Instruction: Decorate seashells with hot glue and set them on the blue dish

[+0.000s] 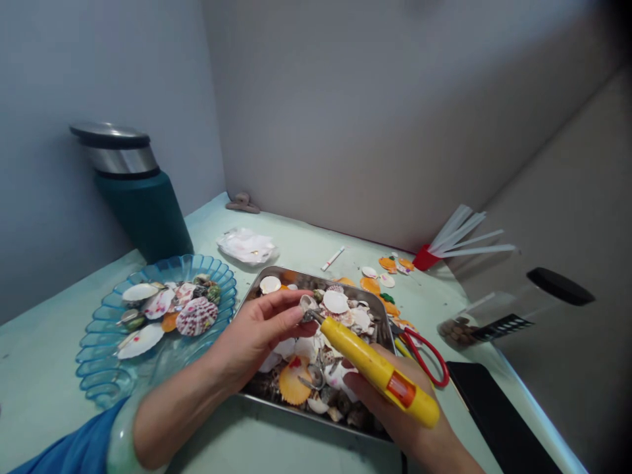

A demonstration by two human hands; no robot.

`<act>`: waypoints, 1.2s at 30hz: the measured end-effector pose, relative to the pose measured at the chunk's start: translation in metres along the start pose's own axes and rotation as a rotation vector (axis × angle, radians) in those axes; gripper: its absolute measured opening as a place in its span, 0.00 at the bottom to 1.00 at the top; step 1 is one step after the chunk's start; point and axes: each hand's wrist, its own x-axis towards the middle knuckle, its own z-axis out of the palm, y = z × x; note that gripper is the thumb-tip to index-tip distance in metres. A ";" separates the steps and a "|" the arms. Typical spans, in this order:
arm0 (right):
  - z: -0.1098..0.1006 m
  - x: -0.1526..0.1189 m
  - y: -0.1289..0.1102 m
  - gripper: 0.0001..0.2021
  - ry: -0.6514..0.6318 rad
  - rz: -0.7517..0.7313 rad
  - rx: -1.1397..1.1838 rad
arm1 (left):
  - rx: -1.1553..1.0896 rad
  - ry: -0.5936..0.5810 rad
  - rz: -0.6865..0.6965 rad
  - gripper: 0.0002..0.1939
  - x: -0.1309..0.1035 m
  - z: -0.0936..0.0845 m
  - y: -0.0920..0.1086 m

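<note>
My left hand (261, 326) pinches a small pale seashell (308, 305) between thumb and fingers, above a metal tray (316, 421) of mixed shells. Wrapped around a yellow hot glue gun (368, 359), my right hand (395, 401) points its metal nozzle up and left at the held shell. Whether the nozzle touches the shell I cannot tell. Below the hands, an orange scallop shell (295, 382) and white shells lie in the tray. Part of the tray is hidden behind both hands.
A blue scalloped plate (91, 368) with shells stands at left, before a teal bottle (145, 214). Red-handled scissors (442, 375), a black phone-like slab (498, 415) and a clear jar (513, 316) lie right. A red cup (425, 258) holds white sticks (459, 237). Loose orange shells (370, 285) lie behind the tray.
</note>
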 end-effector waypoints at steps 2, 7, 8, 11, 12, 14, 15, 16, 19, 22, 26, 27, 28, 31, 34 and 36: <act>0.000 0.000 0.000 0.08 0.003 -0.014 0.003 | 0.003 0.001 -0.006 0.13 0.000 0.000 0.000; 0.000 -0.001 0.000 0.08 0.013 -0.017 0.001 | -0.006 0.007 0.000 0.12 0.001 0.000 0.000; 0.000 -0.001 0.000 0.08 0.007 -0.014 -0.004 | -0.007 0.006 0.003 0.12 0.001 0.000 -0.001; 0.000 -0.001 -0.001 0.09 -0.009 -0.004 -0.016 | -0.004 0.004 0.008 0.12 0.001 0.000 -0.001; 0.000 -0.001 -0.001 0.09 -0.011 -0.001 -0.017 | -0.003 0.006 0.009 0.12 0.001 0.000 -0.001; 0.000 -0.001 -0.001 0.09 0.000 0.000 -0.012 | -0.003 0.010 0.006 0.12 0.000 0.000 -0.001; 0.000 -0.001 0.000 0.09 0.003 -0.003 -0.001 | -0.007 0.014 0.005 0.12 0.000 0.000 -0.001; 0.000 -0.001 0.000 0.09 0.010 -0.003 0.014 | -0.012 0.018 0.004 0.12 0.000 0.000 0.000; 0.001 0.000 0.000 0.07 0.032 0.020 0.068 | -0.038 0.035 0.015 0.12 0.000 0.001 0.000; 0.001 0.001 0.000 0.08 0.026 0.063 0.082 | -0.055 0.040 0.024 0.12 0.000 0.002 0.001; 0.000 0.001 -0.001 0.08 0.006 0.083 0.078 | -0.053 0.048 0.017 0.12 0.000 0.002 0.001; 0.000 0.001 -0.001 0.08 0.001 0.082 0.074 | -0.052 0.048 0.015 0.12 0.000 0.002 0.001; 0.000 0.001 -0.001 0.08 -0.005 0.080 0.068 | -0.050 0.045 0.012 0.12 0.000 0.002 0.001; 0.000 0.001 0.000 0.08 -0.012 0.061 0.049 | -0.045 0.033 0.005 0.13 -0.001 0.001 0.001; 0.000 0.001 0.000 0.08 -0.010 0.045 0.043 | -0.044 0.041 0.004 0.13 0.000 0.001 0.001; 0.000 0.000 0.000 0.08 -0.016 0.048 0.042 | -0.045 0.044 0.004 0.13 0.000 0.001 0.001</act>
